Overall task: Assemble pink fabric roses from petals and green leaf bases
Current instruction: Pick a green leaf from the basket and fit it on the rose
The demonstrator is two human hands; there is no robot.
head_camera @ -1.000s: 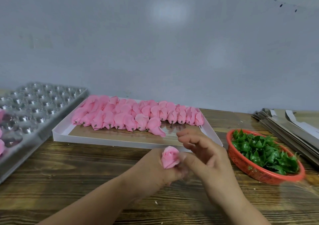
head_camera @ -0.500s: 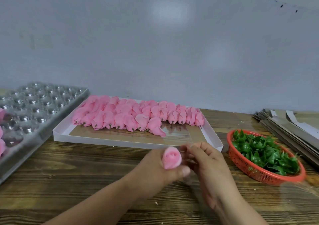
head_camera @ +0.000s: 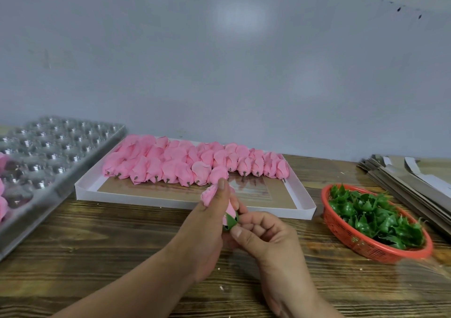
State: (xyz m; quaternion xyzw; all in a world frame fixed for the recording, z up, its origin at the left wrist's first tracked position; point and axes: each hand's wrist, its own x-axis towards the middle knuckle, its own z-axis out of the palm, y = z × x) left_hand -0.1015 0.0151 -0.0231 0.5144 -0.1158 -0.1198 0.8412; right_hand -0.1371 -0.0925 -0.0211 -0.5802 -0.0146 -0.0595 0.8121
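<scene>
Holding pink rose over counter, just in front of white tray: left hand curled round bud, fingertip on top. Right hand fingers bent, pinching green leaf base at rose's bottom. Red basket of leaves off to right.

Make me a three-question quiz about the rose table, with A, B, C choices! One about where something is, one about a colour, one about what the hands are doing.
1. Where are the green plastic leaf bases piled?
A. white tray
B. red basket
C. silver mould tray

2. What colour is the round woven plastic basket?
A. blue
B. yellow
C. red

3. What does the left hand hold?
A. pink fabric rose bud
B. nothing
C. scissors

Answers: 1 B, the leaves fill the basket at the right. 2 C, its rim is red. 3 A, its fingers wrap the bud while the right hand pinches the green base.
</scene>
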